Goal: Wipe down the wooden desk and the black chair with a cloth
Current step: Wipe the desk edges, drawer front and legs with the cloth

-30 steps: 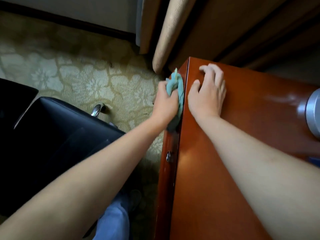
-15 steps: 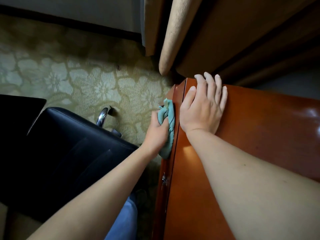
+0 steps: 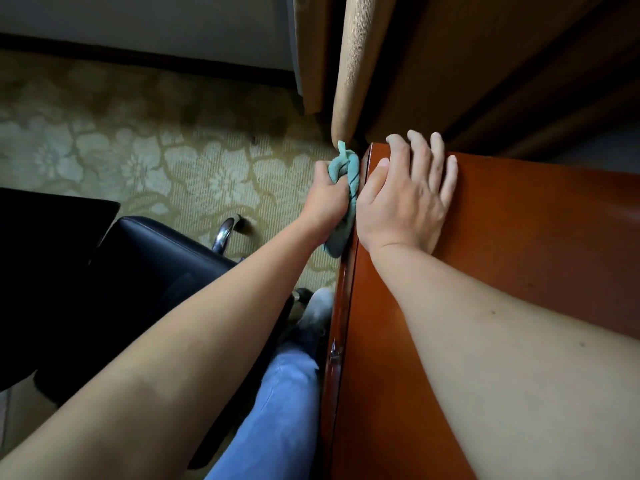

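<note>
While the left hand [image 3: 325, 202] is closed around a bunched teal cloth [image 3: 348, 188], it presses that cloth against the vertical left side of the wooden surface [image 3: 519, 237], just below the top edge and near the far left corner. One twisted end of the cloth projects above the fist toward the far corner; the other end hangs below the wrist against the side panel. The right hand [image 3: 407, 199] lies palm down on the top of the surface at the same far left corner, fingers spread and extended, holding nothing; the fingertips reach the far edge and the thumb runs along the left edge. The two hands are just beside each other, separated by the left edge of the surface.

The black chair [image 3: 121, 282] stands on the patterned carpet [image 3: 156, 168] to the left of the surface, well apart from the cloth, with a chrome part [image 3: 223, 233] visible at its far side. A leg in blue trousers [image 3: 277, 410] and a shoe [image 3: 317, 310] sit between the chair and the side panel. A small metal fitting [image 3: 334, 351] is mounted on the side panel nearer the person. Beige curtains [image 3: 353, 64] hang beyond the far corner.
</note>
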`<state>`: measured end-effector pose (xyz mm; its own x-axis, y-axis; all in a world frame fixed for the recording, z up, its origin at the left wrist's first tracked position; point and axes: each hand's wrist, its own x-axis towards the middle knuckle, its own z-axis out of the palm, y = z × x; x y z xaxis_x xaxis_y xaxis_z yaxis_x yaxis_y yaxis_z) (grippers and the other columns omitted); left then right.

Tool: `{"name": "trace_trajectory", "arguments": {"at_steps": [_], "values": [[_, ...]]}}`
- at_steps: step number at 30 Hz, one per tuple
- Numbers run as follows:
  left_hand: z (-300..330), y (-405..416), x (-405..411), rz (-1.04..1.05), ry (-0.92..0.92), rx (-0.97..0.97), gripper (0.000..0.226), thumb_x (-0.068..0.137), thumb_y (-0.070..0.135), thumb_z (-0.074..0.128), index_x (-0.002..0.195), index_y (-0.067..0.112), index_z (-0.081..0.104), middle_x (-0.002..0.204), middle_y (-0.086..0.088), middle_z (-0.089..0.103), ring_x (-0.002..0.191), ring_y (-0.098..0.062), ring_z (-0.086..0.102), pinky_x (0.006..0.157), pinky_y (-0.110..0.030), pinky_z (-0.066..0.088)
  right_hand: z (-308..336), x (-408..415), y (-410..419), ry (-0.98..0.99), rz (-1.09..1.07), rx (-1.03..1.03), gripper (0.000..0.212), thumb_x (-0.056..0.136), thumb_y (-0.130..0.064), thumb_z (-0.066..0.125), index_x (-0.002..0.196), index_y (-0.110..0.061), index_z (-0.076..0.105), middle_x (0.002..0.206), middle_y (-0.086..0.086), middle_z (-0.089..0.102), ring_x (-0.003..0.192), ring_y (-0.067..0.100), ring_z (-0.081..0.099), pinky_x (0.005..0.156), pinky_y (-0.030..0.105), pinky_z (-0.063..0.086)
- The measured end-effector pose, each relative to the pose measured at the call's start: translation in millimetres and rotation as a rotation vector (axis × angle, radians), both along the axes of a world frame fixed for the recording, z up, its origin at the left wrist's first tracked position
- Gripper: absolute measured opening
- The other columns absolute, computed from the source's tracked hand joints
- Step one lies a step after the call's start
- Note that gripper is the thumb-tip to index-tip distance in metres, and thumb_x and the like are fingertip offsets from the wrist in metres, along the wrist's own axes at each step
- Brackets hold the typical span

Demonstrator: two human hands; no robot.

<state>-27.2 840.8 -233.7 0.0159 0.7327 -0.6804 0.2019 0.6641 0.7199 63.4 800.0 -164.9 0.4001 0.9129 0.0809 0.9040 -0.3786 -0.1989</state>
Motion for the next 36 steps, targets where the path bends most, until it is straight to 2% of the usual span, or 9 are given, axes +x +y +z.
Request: {"name": "trace_trajectory", "arguments": {"at_steps": [8,14,19,22,25,28,33,36], "values": [[6,3,3,-0.014,0.05,-0.025,0.025,0.098,0.034,0.056,0.118,0.025,0.044,0.109,-0.003,0.064,0.102,-0.022,0.064,0.095,-0.051,0.053,2,-1,1,0.014,-0.004,0.014,0.044,0.1,-0.029,0.034,0.139,-0.025,0.054,0.151,0.001,0.047,0.149,0.024,0.029,0.124,0.047,0.015],[6,7,3,-0.049,0.095,-0.031,0.024,0.1,0.034,0.053,0.118,0.021,0.044,0.099,-0.001,0.064,0.092,-0.021,0.064,0.092,-0.049,0.053,5,-2,2,0.017,0.0,-0.014,0.042,0.1,-0.028,0.036,0.138,-0.025,0.054,0.152,0.002,0.046,0.15,0.025,0.028,0.124,0.047,0.014],[10,12,2,-0.122,0.142,-0.044,0.024,0.102,0.031,0.05,0.117,0.015,0.042,0.098,0.0,0.06,0.09,-0.016,0.06,0.077,-0.036,0.047,12,-2,4,0.021,0.01,-0.081,0.043,0.099,-0.027,0.038,0.14,-0.024,0.052,0.154,0.002,0.043,0.151,0.026,0.025,0.123,0.049,0.015],[12,21,-1,-0.172,0.155,-0.063,0.022,0.102,0.024,0.048,0.117,0.009,0.041,0.094,0.003,0.054,0.087,-0.01,0.056,0.088,-0.04,0.049,16,-1,7,0.04,0.011,-0.132,0.045,0.098,-0.027,0.039,0.141,-0.022,0.051,0.156,0.003,0.042,0.152,0.027,0.023,0.124,0.05,0.013],[14,29,-5,-0.242,0.126,-0.109,0.017,0.102,0.022,0.047,0.115,0.011,0.042,0.098,0.004,0.057,0.101,-0.021,0.061,0.097,-0.044,0.049,20,-1,9,0.062,0.003,-0.169,0.045,0.098,-0.026,0.04,0.142,-0.02,0.052,0.157,0.004,0.041,0.153,0.027,0.022,0.124,0.051,0.013],[18,44,-9,-0.294,0.136,-0.152,0.019,0.102,0.025,0.047,0.118,0.015,0.044,0.102,0.002,0.061,0.103,-0.021,0.062,0.095,-0.04,0.048,24,-2,12,0.086,-0.011,-0.209,0.046,0.098,-0.025,0.039,0.142,-0.019,0.051,0.157,0.004,0.04,0.153,0.027,0.022,0.124,0.052,0.012],[26,86,0,-0.354,0.04,-0.139,0.016,0.102,0.025,0.052,0.115,0.018,0.048,0.099,0.002,0.064,0.09,-0.011,0.064,0.088,-0.033,0.057,26,1,13,0.073,0.01,-0.25,0.047,0.1,-0.027,0.038,0.145,-0.018,0.048,0.158,0.005,0.039,0.152,0.027,0.023,0.125,0.051,0.01],[21,103,3,-0.507,0.08,-0.109,0.02,0.097,0.028,0.059,0.114,0.021,0.054,0.101,-0.001,0.068,0.094,-0.02,0.067,0.094,-0.047,0.055,24,0,11,0.077,0.013,-0.238,0.047,0.1,-0.027,0.04,0.146,-0.017,0.048,0.158,0.005,0.039,0.152,0.027,0.023,0.125,0.051,0.011]]}}
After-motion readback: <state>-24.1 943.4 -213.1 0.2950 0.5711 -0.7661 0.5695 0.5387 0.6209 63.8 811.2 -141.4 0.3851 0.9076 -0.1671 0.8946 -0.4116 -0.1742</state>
